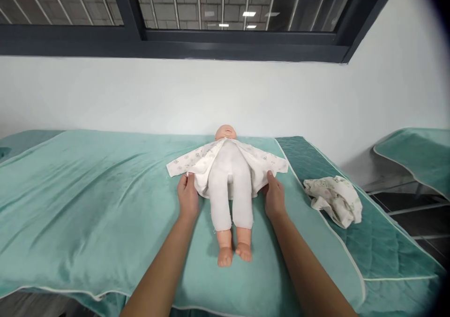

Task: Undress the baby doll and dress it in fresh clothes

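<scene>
A baby doll (230, 185) lies on its back on a teal blanket (87, 200), head toward the wall, feet toward me. It wears white leggings. An open white patterned top (197, 160) is spread flat under it, sleeves out to both sides. My left hand (188, 196) pinches the lower left edge of the top beside the doll's hip. My right hand (274, 196) grips the lower right edge of the top by the other hip. Both hands have their fingers closed on the cloth.
A crumpled white patterned garment (333, 199) lies on the darker quilted cover (369, 246) to the right. A second teal-covered bed (418, 155) stands at far right across a gap. A white wall and dark window frame run behind.
</scene>
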`<state>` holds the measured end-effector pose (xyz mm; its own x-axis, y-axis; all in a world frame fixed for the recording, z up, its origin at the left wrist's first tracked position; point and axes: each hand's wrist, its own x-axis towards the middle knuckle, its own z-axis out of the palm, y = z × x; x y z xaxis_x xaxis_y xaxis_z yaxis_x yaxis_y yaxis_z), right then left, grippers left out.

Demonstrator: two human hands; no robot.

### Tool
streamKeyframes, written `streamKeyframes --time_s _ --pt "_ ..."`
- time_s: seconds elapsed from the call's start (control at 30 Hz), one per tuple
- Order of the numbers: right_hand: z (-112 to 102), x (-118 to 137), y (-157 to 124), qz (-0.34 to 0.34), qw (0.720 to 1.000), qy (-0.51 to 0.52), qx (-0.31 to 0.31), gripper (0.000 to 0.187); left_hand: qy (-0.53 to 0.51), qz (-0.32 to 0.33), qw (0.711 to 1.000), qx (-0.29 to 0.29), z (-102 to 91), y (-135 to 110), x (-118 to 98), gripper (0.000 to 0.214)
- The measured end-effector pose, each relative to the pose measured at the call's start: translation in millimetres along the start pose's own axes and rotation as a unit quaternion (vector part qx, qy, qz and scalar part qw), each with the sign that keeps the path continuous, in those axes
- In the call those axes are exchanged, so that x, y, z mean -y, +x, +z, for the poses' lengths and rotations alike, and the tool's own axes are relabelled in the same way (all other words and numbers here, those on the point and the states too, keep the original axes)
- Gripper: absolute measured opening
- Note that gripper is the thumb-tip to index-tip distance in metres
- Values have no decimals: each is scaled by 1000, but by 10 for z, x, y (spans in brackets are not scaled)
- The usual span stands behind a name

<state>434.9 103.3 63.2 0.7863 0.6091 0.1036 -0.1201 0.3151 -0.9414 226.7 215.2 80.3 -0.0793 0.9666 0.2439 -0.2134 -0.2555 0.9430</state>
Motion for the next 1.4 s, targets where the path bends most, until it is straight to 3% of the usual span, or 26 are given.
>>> streamKeyframes --time_s 0.2,0.37,0.5,0.6,0.67,0.77,0.83,0.9,1.0,1.07,1.13,1.17,1.3,1.4 --pt "-41 107 12 8 981 181 -70 38 7 34 993 -111 -113 -46 28 35" --pt "-143 154 -115 26 976 212 -48 33 18 17 993 -119 -174 -93 26 31" --pt "-283 139 -360 18 990 133 -32 29 21 25 990 -137 -192 -142 1 24" --pt "-501 168 -447 -55 996 -62 -8 26 72 68 986 -138 -189 -196 -28 25" --pt "-712 237 -397 -158 956 -246 6 27 130 99 981 -108 -174 -242 -57 21" --pt "-1088 416 -202 -293 813 -503 30 32 200 128 970 -40 -143 -302 -96 12" --pt "-1331 554 -48 -282 715 -639 26 38 237 140 961 0 -130 -327 -103 10" --pt "-1537 676 95 -218 647 -731 7 42 275 160 947 40 -130 -338 -90 10" --pt "-1761 801 277 -124 591 -797 10 35 326 228 913 91 -143 -340 -54 14" --pt "-1857 865 378 -111 570 -813 42 27 345 268 893 104 -152 -340 -34 17" --pt "-1906 948 467 -108 576 -807 71 23 352 293 884 99 -158 -340 -24 17" --pt "-1907 1004 505 -98 597 -792 77 24 351 301 881 99 -159 -341 -24 17" --pt "-1660 1326 540 -80 747 -656 72 24 322 302 889 121 -123 -383 -84 18" --pt "-1157 1546 381 -84 853 -507 88 23 273 235 920 156 -27 -505 -281 17"
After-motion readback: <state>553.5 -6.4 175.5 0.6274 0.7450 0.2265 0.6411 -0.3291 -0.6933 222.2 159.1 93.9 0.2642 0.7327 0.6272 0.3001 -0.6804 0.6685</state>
